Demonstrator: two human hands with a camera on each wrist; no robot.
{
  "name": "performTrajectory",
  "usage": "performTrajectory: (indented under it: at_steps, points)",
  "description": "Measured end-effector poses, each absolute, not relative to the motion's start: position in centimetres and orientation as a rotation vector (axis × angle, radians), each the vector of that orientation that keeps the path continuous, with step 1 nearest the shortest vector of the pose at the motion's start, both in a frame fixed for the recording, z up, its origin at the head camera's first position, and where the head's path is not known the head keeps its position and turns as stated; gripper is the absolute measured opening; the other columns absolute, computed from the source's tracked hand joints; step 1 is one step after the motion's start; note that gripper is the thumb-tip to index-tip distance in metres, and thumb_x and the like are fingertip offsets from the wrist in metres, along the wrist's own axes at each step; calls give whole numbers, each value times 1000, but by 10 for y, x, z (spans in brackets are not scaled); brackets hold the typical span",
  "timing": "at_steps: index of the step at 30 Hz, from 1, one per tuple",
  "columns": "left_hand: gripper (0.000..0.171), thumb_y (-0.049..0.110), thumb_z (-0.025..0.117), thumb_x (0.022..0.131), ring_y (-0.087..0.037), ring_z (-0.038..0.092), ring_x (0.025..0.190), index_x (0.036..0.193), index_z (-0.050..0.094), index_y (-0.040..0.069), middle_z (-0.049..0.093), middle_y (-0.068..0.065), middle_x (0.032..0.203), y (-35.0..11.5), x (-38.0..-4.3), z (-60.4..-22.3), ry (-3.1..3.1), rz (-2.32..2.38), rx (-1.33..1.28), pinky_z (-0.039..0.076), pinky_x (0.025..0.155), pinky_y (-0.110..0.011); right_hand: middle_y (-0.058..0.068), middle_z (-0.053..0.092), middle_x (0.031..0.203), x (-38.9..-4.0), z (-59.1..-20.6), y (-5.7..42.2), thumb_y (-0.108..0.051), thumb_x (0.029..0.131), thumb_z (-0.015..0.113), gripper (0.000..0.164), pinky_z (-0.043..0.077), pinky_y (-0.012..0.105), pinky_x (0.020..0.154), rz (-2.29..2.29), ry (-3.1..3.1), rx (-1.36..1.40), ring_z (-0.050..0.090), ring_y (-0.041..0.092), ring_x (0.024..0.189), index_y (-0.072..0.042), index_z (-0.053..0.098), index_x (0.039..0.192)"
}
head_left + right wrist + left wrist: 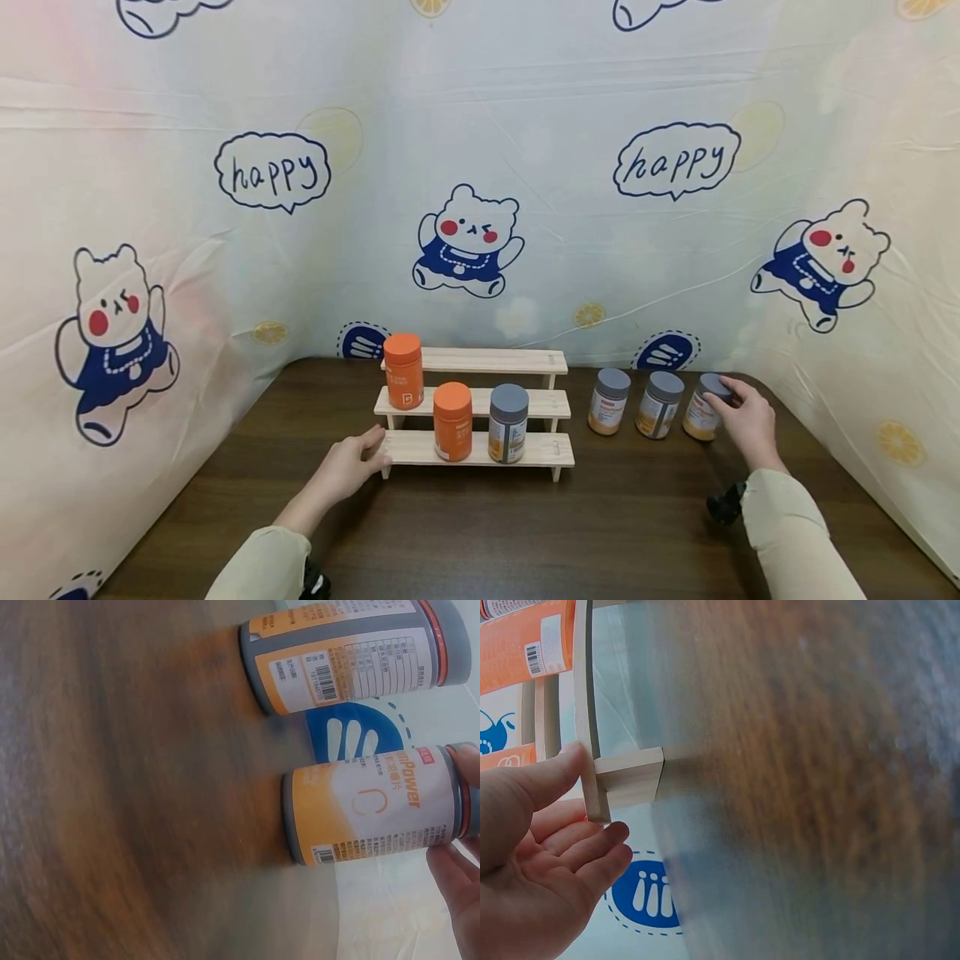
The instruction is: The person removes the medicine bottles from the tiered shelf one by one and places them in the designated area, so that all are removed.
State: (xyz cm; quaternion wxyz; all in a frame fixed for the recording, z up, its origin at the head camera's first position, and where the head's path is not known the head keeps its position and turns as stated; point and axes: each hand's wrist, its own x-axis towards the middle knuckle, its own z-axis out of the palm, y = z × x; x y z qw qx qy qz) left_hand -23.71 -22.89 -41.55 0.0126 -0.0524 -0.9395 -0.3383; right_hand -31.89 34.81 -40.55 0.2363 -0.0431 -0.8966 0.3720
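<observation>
My left hand [348,465] holds the left end of the lowest step of a three-step wooden display rack [472,403], thumb on one side of the board and fingers on the other. With my right hand [742,421] I grip the grey lid of the rightmost supplement bottle [375,806], which stands upright with a white and orange label. Two like bottles stand left of it, the nearer being a grey-lidded bottle [660,405]. On the rack are an orange bottle [404,372] on the middle step, and another orange bottle [453,422] beside a grey-lidded bottle [508,423] on the lowest step.
A dark wooden table [480,542] carries everything. Behind it and on both sides hangs a pale curtain [480,108] printed with bears and the word "happy". The farther loose bottle [608,402] stands a little right of the rack.
</observation>
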Motion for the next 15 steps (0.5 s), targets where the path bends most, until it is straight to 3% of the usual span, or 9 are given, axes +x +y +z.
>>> performTrajectory:
  at_steps: [15]
  points:
    - [53, 18, 62, 89, -39, 36, 125, 133, 43, -7, 38, -23, 138, -228, -234, -413, -2934, -1045, -168, 32, 97, -54, 31, 47, 125, -318, -403, 347, -28, 91, 60, 52, 44, 54, 83, 1033, -2475, -130, 49, 44, 108, 6, 48, 128]
